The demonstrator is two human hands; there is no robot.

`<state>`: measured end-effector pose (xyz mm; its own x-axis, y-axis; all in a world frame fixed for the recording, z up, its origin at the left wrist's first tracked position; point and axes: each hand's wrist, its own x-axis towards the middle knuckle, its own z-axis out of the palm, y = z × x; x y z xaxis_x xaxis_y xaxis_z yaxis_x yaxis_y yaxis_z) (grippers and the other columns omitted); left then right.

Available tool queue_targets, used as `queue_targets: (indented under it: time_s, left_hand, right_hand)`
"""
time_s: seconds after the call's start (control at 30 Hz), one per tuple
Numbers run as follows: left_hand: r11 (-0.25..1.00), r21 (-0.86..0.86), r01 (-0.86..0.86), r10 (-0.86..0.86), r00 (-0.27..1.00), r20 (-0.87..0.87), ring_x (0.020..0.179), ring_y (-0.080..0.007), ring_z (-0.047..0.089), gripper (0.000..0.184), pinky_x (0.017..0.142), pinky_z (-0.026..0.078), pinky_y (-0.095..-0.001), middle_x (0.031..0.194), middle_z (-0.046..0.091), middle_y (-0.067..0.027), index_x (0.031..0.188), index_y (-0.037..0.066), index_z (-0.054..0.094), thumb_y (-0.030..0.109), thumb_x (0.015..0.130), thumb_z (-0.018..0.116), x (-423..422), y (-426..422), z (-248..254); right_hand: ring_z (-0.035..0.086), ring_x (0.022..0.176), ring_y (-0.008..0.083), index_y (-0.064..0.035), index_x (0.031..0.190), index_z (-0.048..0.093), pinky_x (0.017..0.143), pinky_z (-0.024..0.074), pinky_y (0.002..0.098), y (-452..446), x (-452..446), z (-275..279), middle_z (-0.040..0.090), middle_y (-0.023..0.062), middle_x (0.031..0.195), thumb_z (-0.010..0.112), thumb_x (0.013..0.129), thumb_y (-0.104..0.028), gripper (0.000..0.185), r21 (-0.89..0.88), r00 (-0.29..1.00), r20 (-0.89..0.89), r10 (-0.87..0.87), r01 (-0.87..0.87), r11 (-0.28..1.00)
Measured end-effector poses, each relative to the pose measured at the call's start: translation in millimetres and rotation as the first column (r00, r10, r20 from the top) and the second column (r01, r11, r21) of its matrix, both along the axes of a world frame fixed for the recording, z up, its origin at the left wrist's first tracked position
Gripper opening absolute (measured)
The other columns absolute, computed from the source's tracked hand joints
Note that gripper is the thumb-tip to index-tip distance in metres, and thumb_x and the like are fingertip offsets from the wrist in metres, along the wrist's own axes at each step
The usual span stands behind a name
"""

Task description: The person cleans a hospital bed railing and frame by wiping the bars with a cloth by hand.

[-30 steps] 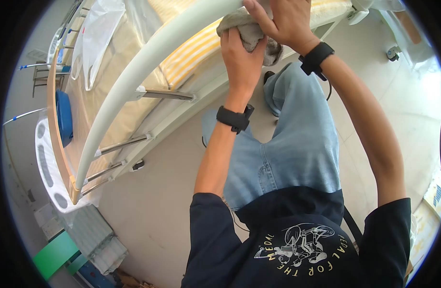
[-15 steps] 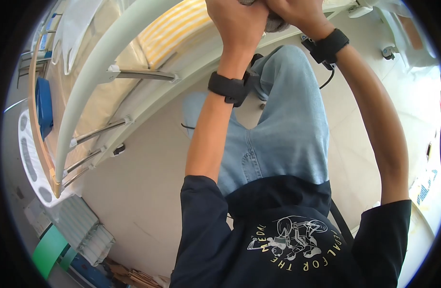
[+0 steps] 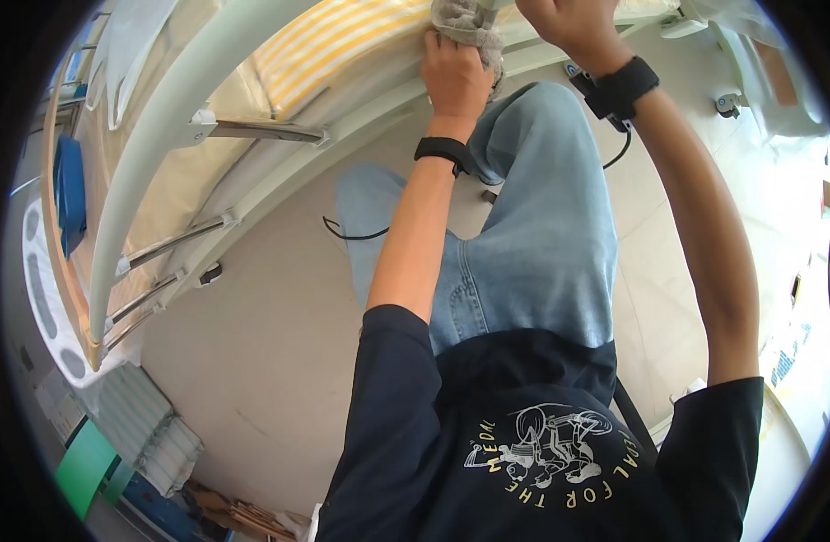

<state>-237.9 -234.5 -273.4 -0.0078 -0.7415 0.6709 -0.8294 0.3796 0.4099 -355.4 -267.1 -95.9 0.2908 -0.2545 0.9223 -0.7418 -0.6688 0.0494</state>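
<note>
Beside the striped mattress (image 3: 320,50), the grey cloth (image 3: 467,22) bunches beyond the left hand (image 3: 457,83), whose curled fingers grasp it — the right hand (image 3: 579,34) sits farther off, its cropped fingers' state impossible to tell.

Pale tiled floor (image 3: 252,361) beneath a white-railed bed (image 3: 149,167) (yellow-striped bedding (image 3: 329,50) on top), bright glare at right.

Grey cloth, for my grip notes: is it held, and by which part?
The left hand grips the grey cloth by its near side; whether the right hand does is unclear.
</note>
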Motion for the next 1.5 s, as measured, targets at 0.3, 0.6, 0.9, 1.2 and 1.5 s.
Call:
queue_targets:
  time_s: [0.3, 0.6, 0.9, 1.2, 1.5]
  left_hand:
    - [0.994, -0.105, 0.038, -0.032, 0.998, 0.062, 0.098, -0.0425, 0.053, 0.049, 0.080, 0.051, -0.0534, 0.112, 0.058, -0.0208, 0.116, -0.002, 0.056, 0.007, 0.071, 0.073, 5, 11, -26]
    - [0.987, 0.123, 0.104, -0.079, 0.978, -0.192, 0.100, -0.0409, 0.055, 0.052, 0.082, 0.050, -0.0484, 0.112, 0.060, -0.0191, 0.115, -0.003, 0.058, 0.007, 0.068, 0.079, 8, 13, 55]
    - [0.978, -0.097, 0.187, -0.209, 0.800, -0.563, 0.092, -0.0470, 0.060, 0.031, 0.080, 0.049, -0.0462, 0.096, 0.065, -0.0262, 0.099, -0.005, 0.062, 0.008, 0.076, 0.078, 3, 8, 135]
    - [0.981, -0.110, 0.162, -0.194, 0.883, -0.428, 0.098, -0.0469, 0.059, 0.033, 0.082, 0.048, -0.0503, 0.101, 0.064, -0.0268, 0.103, -0.006, 0.063, 0.012, 0.078, 0.075, 3, -4, 109]
    - [0.998, -0.055, 0.018, -0.016, 0.999, 0.031, 0.106, -0.0442, 0.056, 0.045, 0.070, 0.058, -0.0487, 0.113, 0.060, -0.0220, 0.117, 0.001, 0.060, 0.004, 0.073, 0.069, 4, 11, -23]
  right_hand:
    - [0.044, 0.124, 0.0376, -0.0029, 0.126, 0.051, 0.110, 0.0249, 0.0500, -2, 8, -3, 0.052, 0.0182, 0.125, 0.057, 0.090, -0.038, 0.051, 0.011, 0.999, 0.041, -0.013, 0.013, 1.000]
    - [0.039, 0.130, 0.0378, -0.0028, 0.130, 0.049, 0.115, 0.0201, 0.0532, 1, 6, -10, 0.049, 0.0186, 0.130, 0.052, 0.092, -0.049, 0.060, 0.142, 0.997, 0.022, -0.074, 0.070, 0.987]
    - [0.039, 0.130, 0.0396, -0.0019, 0.130, 0.049, 0.115, 0.0201, 0.0532, 6, 8, -4, 0.049, 0.0202, 0.130, 0.054, 0.091, -0.043, 0.057, 0.133, 0.998, 0.037, -0.051, 0.046, 0.990]
    - [0.041, 0.123, 0.0394, -0.0012, 0.127, 0.051, 0.111, 0.0236, 0.0517, -8, 9, -10, 0.050, 0.0212, 0.126, 0.056, 0.091, -0.038, 0.051, -0.026, 0.998, 0.060, 0.008, -0.006, 1.000]
    - [0.040, 0.123, 0.0400, -0.0002, 0.128, 0.049, 0.112, 0.0224, 0.0535, -20, 6, -12, 0.049, 0.0215, 0.126, 0.055, 0.093, -0.038, 0.052, -0.113, 1.000, -0.003, -0.019, 0.018, 0.993]
